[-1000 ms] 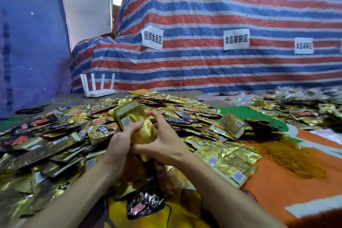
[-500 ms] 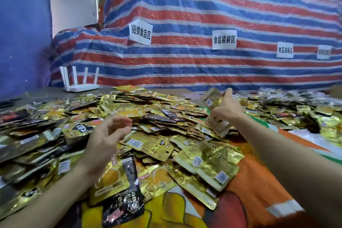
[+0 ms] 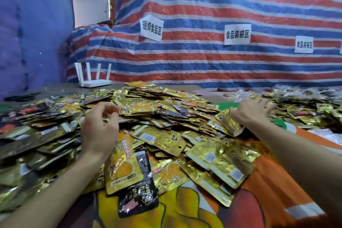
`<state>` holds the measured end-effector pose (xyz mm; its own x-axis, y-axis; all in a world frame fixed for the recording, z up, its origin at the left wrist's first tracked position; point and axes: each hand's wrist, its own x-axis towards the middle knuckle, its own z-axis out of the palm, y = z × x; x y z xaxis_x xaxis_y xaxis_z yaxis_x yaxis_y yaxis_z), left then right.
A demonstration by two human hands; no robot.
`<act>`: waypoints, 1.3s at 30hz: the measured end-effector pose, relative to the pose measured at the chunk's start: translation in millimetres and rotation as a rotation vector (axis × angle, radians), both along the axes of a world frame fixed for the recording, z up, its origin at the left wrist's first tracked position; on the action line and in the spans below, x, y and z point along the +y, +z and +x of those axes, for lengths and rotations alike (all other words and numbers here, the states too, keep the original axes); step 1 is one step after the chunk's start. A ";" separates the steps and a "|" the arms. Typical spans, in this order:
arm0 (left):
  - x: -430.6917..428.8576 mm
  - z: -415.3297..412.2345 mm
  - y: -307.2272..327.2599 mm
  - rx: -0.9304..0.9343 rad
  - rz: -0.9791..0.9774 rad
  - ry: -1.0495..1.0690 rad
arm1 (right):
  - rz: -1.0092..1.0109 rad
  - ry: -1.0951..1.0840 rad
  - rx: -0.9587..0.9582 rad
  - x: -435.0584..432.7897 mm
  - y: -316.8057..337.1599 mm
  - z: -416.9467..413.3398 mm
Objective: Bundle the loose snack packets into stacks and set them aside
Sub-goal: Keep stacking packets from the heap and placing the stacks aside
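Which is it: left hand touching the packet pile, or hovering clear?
Cannot tell. The head view, the only one, shows the left hand with loosely curled fingers overlapping the packet pile; neither contact nor a gap shows plainly.

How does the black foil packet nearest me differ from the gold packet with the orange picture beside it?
The black foil packet is dark with red print; the gold packet with the orange picture is shiny yellow. The black packet overlaps the gold packet's right edge. Both lie flat.
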<state>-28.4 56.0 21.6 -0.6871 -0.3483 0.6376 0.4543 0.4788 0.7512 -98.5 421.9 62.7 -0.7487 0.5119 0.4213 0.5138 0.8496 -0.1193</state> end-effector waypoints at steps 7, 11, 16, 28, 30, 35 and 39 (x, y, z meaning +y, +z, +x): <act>-40.6 -17.0 -1.4 -0.376 -0.417 0.357 | -0.272 0.775 -0.072 -124.3 8.4 12.4; -42.3 -21.3 -7.9 -0.597 -0.537 0.235 | -0.319 1.006 -0.238 -194.7 -9.0 9.1; -39.8 -25.1 -11.7 -0.563 -0.583 0.371 | -0.271 0.972 -0.185 -241.4 -21.5 -19.8; -38.7 -26.7 -8.2 -0.258 -0.434 0.385 | 0.020 0.827 0.079 -238.9 -35.8 -32.2; -37.4 -25.1 -6.8 -0.231 -0.385 0.356 | 0.000 0.852 0.114 -231.5 -31.3 -26.8; -30.9 -21.6 -1.5 -0.138 -0.228 0.307 | -0.390 0.906 0.203 -216.0 -23.4 -16.7; -27.4 -17.7 1.8 -0.028 -0.074 0.228 | -0.653 1.002 0.254 -208.2 -19.8 -7.8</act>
